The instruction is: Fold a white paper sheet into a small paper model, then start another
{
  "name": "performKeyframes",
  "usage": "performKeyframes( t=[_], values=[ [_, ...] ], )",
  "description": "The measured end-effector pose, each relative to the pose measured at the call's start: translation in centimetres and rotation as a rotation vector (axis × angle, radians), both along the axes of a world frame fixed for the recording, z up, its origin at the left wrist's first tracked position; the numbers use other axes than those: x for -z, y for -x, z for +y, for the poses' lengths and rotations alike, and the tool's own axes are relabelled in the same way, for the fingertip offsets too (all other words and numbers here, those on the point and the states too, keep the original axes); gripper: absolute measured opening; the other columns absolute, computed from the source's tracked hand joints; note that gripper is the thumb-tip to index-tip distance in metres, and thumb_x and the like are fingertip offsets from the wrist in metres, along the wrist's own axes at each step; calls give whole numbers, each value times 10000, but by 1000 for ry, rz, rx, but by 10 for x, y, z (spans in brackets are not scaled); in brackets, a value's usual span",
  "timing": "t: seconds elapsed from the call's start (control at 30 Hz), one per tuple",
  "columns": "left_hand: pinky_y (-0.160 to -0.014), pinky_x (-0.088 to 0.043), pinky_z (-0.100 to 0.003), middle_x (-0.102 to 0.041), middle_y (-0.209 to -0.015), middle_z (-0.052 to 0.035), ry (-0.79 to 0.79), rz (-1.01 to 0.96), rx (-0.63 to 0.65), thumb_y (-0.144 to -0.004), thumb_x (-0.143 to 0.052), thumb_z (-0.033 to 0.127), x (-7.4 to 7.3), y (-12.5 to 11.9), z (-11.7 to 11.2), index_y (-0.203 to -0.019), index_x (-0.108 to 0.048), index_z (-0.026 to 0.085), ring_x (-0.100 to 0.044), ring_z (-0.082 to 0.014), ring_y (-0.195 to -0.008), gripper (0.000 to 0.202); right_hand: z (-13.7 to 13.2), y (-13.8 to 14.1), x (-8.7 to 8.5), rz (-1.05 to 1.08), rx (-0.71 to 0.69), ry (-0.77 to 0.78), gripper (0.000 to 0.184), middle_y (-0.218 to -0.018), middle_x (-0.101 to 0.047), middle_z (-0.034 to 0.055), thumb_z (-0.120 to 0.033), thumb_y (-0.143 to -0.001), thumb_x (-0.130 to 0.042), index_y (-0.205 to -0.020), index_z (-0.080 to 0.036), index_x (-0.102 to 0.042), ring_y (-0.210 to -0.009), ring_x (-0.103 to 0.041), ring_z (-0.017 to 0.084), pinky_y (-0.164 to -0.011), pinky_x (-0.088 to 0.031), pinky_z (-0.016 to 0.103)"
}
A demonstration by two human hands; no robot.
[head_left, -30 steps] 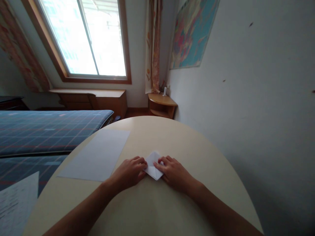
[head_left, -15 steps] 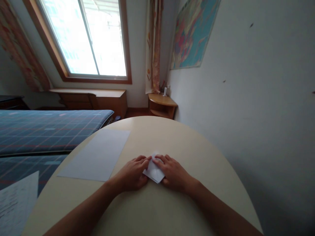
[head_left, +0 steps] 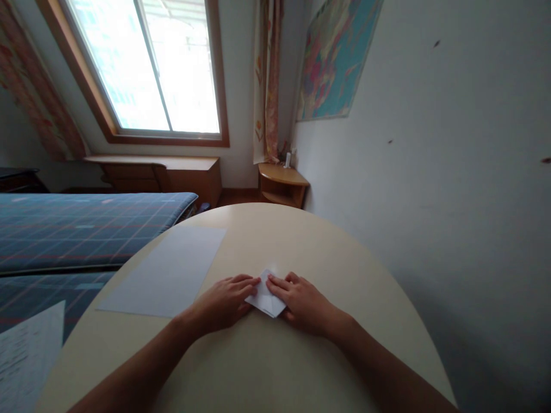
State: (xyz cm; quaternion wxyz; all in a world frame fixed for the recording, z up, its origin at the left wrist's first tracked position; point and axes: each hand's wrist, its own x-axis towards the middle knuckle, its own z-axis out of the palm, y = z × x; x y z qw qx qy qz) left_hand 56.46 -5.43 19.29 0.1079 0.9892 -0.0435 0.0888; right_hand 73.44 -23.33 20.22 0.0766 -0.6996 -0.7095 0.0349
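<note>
A small piece of folded white paper (head_left: 267, 302) lies on the round cream table, its layered edges facing me. My left hand (head_left: 230, 298) holds its left edge, fingertips on top and the thumb low at the side, partly hidden. From the other side my right hand (head_left: 301, 301) grips the paper, its fingers pressing on the upper face near the middle. The right thumb is mostly tucked out of sight by the lower right edge.
A flat white sheet (head_left: 172, 269) lies at the table's left. Beyond the table (head_left: 267, 221) stand a mattress with a plaid cover (head_left: 86, 229) and a corner shelf (head_left: 282, 175). A sheet with writing (head_left: 32, 355) shows at lower left. The wall (head_left: 451, 229) runs along the right.
My left hand has shifted a little left, its fingers flatter and farther from the paper's top corner. More of the folded paper shows between the hands. The right hand stays nearly in place.
</note>
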Motion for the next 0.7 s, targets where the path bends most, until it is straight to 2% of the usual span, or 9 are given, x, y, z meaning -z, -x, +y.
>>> performKeyframes(
  t=[0.13,0.27,0.4,0.5,0.7],
  values=[
    [-945,-514,-370,-652,-1232,-72,-69,-40,59,-925,-555,174,2,0,1,-1162,-607,213,-587,-222,-1130,246,-4,-1,-4,10,-29,5,488,-1456,-487,48,-244,-906,-547,-1390,-302,-510,-1094,-525,252,-999,-399,397],
    [-895,-529,-357,-675,-1199,-55,-68,-47,82,-936,-562,228,2,0,0,-1137,-628,243,-623,-211,-1048,212,-4,-1,-6,35,-16,-3,451,-1439,-504,66,-242,-916,-549,-1358,-326,-546,-1133,-529,252,-1009,-395,400],
    [-861,-533,-345,-695,-1178,-36,-42,-7,32,-940,-550,212,-1,0,-4,-1054,-666,246,-640,-215,-1021,167,-6,-4,-9,108,-9,-18,421,-1398,-539,73,-216,-901,-570,-1308,-322,-598,-1149,-537,238,-1002,-409,368],
    [-851,-532,-340,-694,-1185,-41,-37,9,8,-932,-545,172,-4,1,-8,-1018,-682,238,-642,-222,-1034,175,-8,-8,-11,186,-13,-31,330,-1274,-613,70,-208,-897,-586,-1197,-307,-681,-1071,-592,205,-943,-441,309],
    [-872,-524,-334,-708,-1164,-32,31,21,-56,-935,-529,153,-6,-1,-10,-1110,-671,242,-652,-211,-1037,243,-4,-16,-11,328,26,-61,231,-998,-707,48,-147,-884,-573,-985,-236,-761,-891,-646,162,-817,-464,236]
  ],
)
